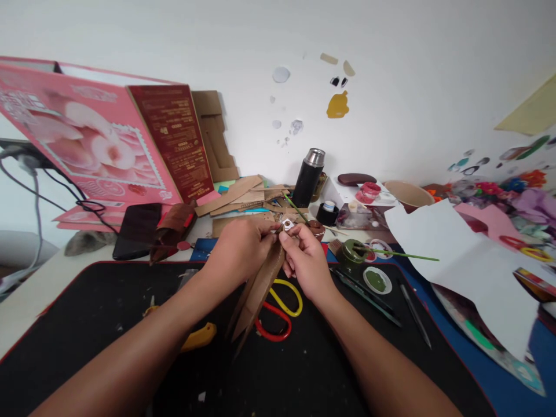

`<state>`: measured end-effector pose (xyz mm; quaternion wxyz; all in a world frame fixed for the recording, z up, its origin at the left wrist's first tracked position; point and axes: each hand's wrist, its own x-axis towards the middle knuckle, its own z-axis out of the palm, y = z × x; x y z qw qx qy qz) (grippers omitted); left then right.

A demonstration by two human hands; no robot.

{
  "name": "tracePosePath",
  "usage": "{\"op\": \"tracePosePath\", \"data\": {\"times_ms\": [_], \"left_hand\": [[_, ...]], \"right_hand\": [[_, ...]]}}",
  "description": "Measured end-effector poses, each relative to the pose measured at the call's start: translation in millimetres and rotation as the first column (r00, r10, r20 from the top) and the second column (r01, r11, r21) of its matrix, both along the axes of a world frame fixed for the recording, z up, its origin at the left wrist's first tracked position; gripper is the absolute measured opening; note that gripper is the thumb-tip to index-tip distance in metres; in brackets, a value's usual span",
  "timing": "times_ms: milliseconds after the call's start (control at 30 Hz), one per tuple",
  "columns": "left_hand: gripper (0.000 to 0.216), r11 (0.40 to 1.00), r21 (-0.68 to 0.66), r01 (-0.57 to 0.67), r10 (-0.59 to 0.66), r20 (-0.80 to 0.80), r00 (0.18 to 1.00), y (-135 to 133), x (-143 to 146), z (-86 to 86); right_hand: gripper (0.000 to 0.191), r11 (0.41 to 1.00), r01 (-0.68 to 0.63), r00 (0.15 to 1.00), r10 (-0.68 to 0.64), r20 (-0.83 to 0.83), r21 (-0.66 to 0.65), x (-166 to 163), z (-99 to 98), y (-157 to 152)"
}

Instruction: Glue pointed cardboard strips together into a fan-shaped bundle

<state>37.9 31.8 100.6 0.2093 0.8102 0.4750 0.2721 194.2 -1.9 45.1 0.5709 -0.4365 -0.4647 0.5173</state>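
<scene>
Both hands meet near the middle of the view, pinching the upper end of a folded strip of brown cardboard [259,291]. My left hand [244,246] is closed on it from the left, fingertips at the top edge. From the right, my right hand [306,255] grips the same end between thumb and fingers. The cardboard hangs slantwise toward me, its lower end spread into layers. A small white piece with a round brown mark [287,224] shows just beyond the fingertips; I cannot tell whether it is held. Below the hands lie scissors with red and yellow handles [273,329], partly behind the cardboard.
On the black mat [108,324] are a yellow-handled tool [202,337] and several pens [414,313]. An open green paint jar [351,255] with a brush across it stands right. Behind are cardboard scraps [238,196], a black flask [308,179], a phone [136,230] and a pink box [99,139].
</scene>
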Motion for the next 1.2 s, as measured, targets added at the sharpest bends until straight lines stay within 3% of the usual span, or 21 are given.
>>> {"op": "tracePosePath", "data": {"times_ms": [1200], "left_hand": [[0.024,1.000,0.026,-0.001,0.002,-0.026,1.000,-0.3,4.1,-5.0]], "right_hand": [[0.039,1.000,0.006,1.000,-0.006,0.028,-0.022,1.2,-3.0,3.4]]}}
